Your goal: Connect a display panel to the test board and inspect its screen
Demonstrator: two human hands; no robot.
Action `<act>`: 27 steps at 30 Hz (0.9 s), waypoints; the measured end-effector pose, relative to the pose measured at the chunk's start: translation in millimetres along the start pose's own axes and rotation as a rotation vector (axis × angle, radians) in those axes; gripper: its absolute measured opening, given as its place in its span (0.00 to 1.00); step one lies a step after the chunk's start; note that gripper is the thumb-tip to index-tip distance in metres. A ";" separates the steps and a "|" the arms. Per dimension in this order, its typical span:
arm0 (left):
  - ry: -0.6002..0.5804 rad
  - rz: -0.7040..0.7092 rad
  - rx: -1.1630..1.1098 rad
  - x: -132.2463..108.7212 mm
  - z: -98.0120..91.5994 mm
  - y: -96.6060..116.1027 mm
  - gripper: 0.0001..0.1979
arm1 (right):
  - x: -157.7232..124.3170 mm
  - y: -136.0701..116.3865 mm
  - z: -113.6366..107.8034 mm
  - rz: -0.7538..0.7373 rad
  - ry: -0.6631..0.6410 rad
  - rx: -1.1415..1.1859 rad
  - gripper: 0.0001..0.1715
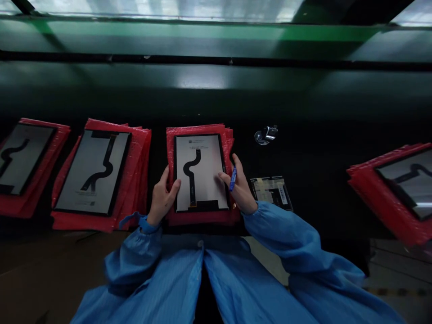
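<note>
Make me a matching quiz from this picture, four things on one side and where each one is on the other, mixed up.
Things:
1. blue pen
2. shiny metal piece
3. left hand
4. small dark board

Places:
A. alone on the dark bench, far side, right of the middle red stack
B. on the left edge of the middle panel
C. in the right hand
D. flat on the bench just right of the right hand

Pairs: 1-C, 2-A, 3-B, 4-D
</note>
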State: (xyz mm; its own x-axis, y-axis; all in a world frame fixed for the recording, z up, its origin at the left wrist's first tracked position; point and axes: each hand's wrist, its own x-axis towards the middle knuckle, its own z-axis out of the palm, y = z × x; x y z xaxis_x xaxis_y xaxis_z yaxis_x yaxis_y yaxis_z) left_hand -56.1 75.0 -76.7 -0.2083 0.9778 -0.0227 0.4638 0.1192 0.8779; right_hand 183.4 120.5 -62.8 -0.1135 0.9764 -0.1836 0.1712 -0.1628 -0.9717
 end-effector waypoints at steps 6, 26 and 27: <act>0.065 0.044 0.172 10.5 -3.7 7.9 0.33 | 9.0 -16.8 -16.6 -0.078 -0.157 -0.063 0.50; 0.063 -0.203 0.303 9.3 -10.9 7.6 0.36 | -41.5 39.3 -139.3 -0.333 0.059 -0.793 0.47; 0.045 -0.182 0.310 8.2 -11.3 8.8 0.36 | -38.3 34.8 -137.2 -0.372 0.055 -0.790 0.45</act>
State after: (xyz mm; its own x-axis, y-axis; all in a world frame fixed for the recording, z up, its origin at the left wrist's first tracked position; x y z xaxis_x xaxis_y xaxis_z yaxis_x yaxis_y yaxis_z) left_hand -63.5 82.1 -63.7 -0.3463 0.9278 -0.1384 0.6530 0.3444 0.6745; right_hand 328.0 96.9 -69.2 -0.2531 0.9555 0.1517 0.7629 0.2935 -0.5761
